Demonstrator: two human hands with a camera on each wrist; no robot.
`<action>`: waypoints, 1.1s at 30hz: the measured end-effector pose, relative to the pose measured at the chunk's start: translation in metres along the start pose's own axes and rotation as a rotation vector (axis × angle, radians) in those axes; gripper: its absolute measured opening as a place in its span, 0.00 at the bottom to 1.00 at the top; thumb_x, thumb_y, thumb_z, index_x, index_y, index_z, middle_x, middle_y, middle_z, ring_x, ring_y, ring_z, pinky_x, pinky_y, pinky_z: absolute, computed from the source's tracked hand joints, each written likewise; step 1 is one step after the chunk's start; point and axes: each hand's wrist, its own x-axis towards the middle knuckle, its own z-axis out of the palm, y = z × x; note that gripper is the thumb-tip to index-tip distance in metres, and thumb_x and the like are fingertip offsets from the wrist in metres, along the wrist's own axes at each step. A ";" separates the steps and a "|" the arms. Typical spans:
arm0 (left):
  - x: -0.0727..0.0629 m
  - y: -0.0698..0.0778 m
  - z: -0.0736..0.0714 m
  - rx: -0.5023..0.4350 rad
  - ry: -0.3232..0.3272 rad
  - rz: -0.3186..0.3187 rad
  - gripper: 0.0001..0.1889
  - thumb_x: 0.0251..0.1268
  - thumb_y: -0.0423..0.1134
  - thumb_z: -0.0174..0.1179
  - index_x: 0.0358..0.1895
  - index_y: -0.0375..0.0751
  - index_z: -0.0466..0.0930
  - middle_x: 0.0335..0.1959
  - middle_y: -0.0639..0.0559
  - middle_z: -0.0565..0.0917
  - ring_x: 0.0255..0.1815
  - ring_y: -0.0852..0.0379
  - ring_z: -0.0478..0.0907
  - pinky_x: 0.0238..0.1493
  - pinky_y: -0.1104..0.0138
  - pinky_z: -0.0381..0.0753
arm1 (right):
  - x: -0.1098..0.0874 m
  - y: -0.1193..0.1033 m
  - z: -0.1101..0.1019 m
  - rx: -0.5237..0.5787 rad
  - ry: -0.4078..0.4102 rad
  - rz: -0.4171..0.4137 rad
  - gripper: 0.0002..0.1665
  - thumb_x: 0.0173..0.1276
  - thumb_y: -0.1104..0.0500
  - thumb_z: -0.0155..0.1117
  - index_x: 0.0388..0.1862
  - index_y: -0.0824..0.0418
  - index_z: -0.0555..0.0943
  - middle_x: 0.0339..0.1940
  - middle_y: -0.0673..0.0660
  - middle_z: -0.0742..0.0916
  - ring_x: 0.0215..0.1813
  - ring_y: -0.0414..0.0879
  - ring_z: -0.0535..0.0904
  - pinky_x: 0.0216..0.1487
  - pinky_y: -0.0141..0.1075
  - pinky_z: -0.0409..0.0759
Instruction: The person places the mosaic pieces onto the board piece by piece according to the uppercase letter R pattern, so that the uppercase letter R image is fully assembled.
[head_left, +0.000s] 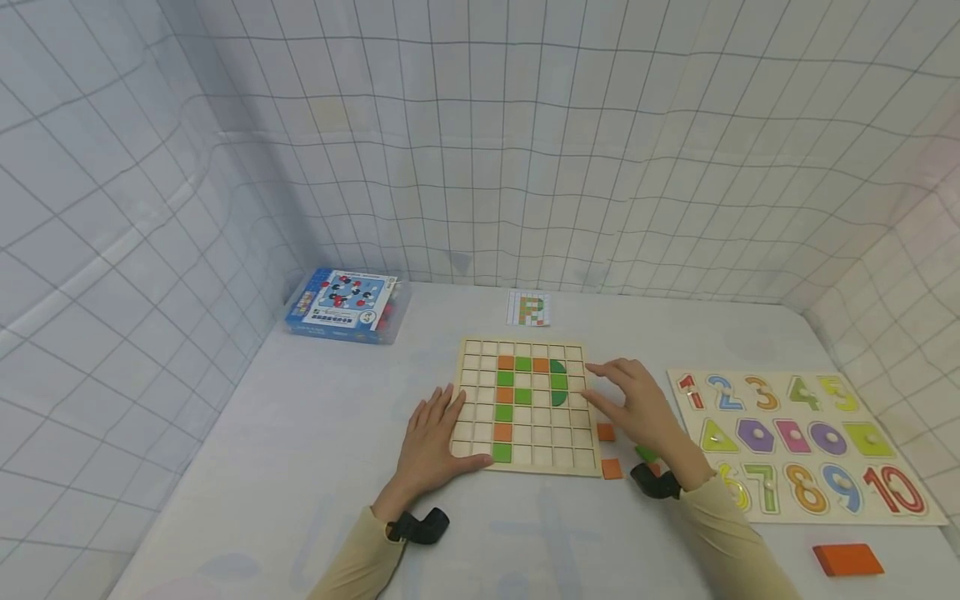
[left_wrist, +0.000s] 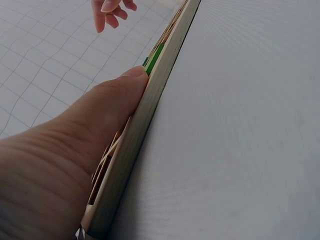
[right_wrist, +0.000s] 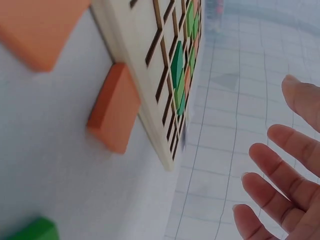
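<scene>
A square wooden grid board [head_left: 532, 456] lies in the middle of the table, with orange and green square tiles and two dark green rounded tiles [head_left: 558, 398] set in its cells. My left hand [head_left: 429, 446] rests along the board's left edge, fingers extended. In the left wrist view its thumb touches the front rim beside a green tile [left_wrist: 155, 59]. Above the right edge is my right hand [head_left: 637, 404], thumb and fingers apart, holding nothing; the right wrist view shows its fingers [right_wrist: 280, 170] spread. Loose orange tiles [right_wrist: 114, 107] and a green tile [right_wrist: 35, 231] lie right of the board.
Behind the board lies a small pattern card [head_left: 528, 308]. A blue boxed set [head_left: 345, 307] sits at the back left. To the right are a number-and-shape puzzle board [head_left: 768, 408] and an orange block [head_left: 848, 560]. Gridded curtains [head_left: 480, 150] enclose the table's back and sides.
</scene>
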 end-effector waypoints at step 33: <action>0.000 -0.001 0.001 0.005 0.001 0.000 0.56 0.43 0.69 0.65 0.73 0.38 0.56 0.74 0.41 0.54 0.75 0.45 0.44 0.70 0.51 0.41 | -0.033 0.010 -0.018 -0.013 -0.188 0.171 0.25 0.52 0.55 0.77 0.49 0.63 0.83 0.43 0.55 0.83 0.48 0.50 0.74 0.47 0.48 0.76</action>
